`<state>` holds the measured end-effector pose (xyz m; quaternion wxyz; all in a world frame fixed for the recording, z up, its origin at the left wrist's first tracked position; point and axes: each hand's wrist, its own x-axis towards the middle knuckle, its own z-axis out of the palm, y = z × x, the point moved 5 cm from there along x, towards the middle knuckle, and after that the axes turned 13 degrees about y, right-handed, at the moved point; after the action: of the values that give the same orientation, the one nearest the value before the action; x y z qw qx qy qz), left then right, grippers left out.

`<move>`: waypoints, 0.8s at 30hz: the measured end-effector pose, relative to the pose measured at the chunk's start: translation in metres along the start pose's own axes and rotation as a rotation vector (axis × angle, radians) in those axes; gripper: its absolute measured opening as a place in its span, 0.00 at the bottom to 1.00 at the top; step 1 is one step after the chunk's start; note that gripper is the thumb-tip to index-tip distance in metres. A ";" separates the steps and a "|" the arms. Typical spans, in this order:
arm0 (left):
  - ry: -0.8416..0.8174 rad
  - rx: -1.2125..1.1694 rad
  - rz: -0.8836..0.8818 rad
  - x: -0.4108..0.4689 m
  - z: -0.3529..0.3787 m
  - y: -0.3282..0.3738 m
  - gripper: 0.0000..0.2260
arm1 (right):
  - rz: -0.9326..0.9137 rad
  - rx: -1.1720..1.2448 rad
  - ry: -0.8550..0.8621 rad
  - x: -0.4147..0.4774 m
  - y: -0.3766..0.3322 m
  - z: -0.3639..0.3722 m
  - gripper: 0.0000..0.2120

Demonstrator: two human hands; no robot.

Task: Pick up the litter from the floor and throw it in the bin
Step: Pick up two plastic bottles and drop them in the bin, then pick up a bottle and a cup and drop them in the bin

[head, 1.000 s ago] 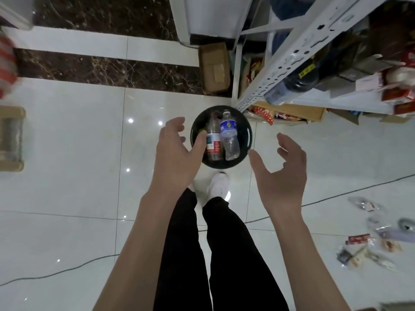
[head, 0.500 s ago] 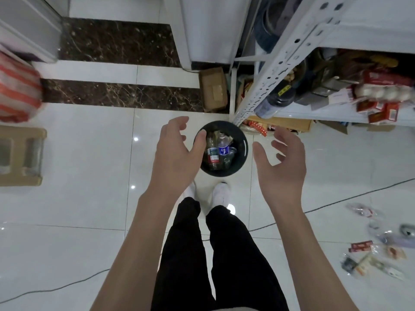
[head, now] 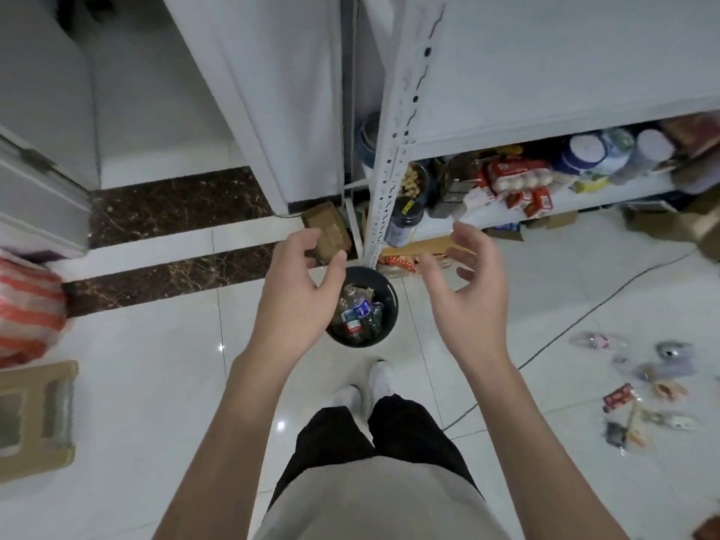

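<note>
Standing on a glossy white tiled floor (head: 136, 364), the person faces a white slotted-metal shelving rack (head: 389, 150) that fills the view from twelve to two o'clock, its low shelf crowded with packets and jars.

Both bare forearms reach forward. The left hand (head: 296, 294) hangs over the bin's ten o'clock edge, its grip apart, fingers loosely bent around nothing. The right hand (head: 467, 290) floats at the bin's two o'clock side, palm turned inward, grip likewise apart and empty.

Between them, at twelve o'clock from the white shoes (head: 380, 380), sits the round black plastic bin (head: 390, 305). It holds clear plastic bottles with red and blue labels (head: 356, 313). The scattered wrappers and small packets of litter (head: 643, 387) lie on the floor at three to four o'clock, well apart from the bin and beyond a thin black cable (head: 584, 316).

By my reading the task is partway through. The bottles are binned, while the wrapper pile is untouched, so a turn to the right and a stoop are probably called for next.

Against the frame a second ago, the bin looks smaller and farther below, the view has tipped up to show more of the rack, and both hands sit higher, empty as before.
</note>
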<state>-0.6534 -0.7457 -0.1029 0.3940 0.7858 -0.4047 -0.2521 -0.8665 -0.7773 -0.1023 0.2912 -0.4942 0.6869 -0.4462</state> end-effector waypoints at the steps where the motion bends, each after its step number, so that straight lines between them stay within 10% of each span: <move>1: -0.021 0.011 0.031 -0.003 -0.004 0.002 0.20 | 0.001 -0.005 0.030 -0.008 -0.003 -0.008 0.25; 24: -0.778 0.090 0.591 -0.210 0.139 0.124 0.19 | 0.359 0.006 0.860 -0.189 0.079 -0.309 0.17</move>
<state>-0.9220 -0.6731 -0.0626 0.2341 0.5012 -0.7380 -0.3866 -1.0947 -0.4900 -0.0480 0.0543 -0.1368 0.8186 -0.5552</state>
